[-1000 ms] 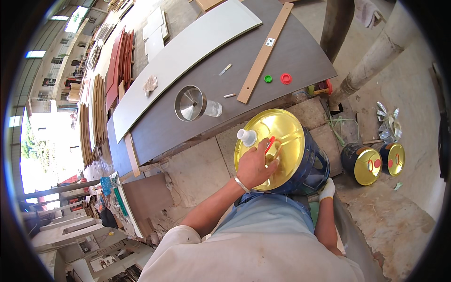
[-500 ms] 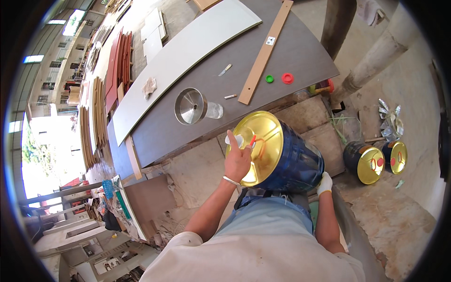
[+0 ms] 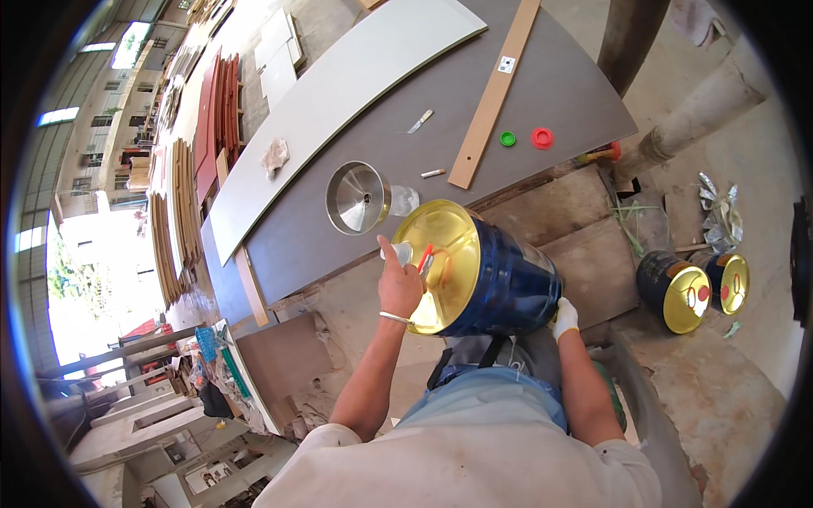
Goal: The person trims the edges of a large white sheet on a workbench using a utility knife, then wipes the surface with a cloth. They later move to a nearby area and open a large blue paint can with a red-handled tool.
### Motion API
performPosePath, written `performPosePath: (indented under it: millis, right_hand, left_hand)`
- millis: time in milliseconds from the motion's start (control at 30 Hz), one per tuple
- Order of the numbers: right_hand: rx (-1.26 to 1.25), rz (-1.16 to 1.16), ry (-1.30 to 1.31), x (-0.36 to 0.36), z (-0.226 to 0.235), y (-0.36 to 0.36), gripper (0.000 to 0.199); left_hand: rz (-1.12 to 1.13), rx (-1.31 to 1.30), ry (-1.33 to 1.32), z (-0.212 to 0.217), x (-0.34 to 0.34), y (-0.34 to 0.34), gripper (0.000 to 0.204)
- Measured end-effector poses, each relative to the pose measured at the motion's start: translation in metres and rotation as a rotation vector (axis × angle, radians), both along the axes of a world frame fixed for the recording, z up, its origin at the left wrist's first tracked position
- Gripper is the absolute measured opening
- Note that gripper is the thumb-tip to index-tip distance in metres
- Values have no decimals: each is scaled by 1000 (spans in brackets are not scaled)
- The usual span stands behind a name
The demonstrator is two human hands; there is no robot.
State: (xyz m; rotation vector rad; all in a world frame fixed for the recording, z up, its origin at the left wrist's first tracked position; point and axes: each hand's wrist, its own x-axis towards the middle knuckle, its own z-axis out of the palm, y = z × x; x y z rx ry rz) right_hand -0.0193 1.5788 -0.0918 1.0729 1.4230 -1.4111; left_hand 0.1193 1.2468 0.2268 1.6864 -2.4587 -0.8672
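A dark blue metal drum [image 3: 517, 279] with a gold lid [image 3: 440, 245] is tilted on its side in front of my body, lid toward the left. My bare left hand [image 3: 400, 286] grips it at the lid by the red handle, index finger stretched along the white spout [image 3: 401, 252]. My right hand [image 3: 565, 319], in a white glove, holds the drum's bottom edge; its fingers are partly hidden. Just beyond the spout, a metal funnel [image 3: 357, 198] sits at a clear plastic container [image 3: 404, 201] on the grey board [image 3: 296, 245].
On the board lie a wooden strip [image 3: 495, 93], a knife [image 3: 421, 121], a small white stick [image 3: 433, 173], a green cap [image 3: 507, 139] and a red cap [image 3: 542, 138]. A long white panel [image 3: 339, 110] carries a crumpled cloth [image 3: 275, 157]. Two more drums [image 3: 673, 296] stand at right.
The drum has moved left with both hands on it, bringing its spout nearer the funnel. My view has shifted slightly, so the board and its items appear further right.
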Motion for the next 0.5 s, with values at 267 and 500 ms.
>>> performPosePath:
  millis: [267, 500]
  right_hand:
    - [-26, 100, -36, 19, -6, -16, 37]
    - [-1, 65, -99, 21, 10, -29, 40]
  left_hand:
    - [49, 44, -11, 5, -1, -28, 87]
    - [49, 28, -42, -1, 4, -39, 85]
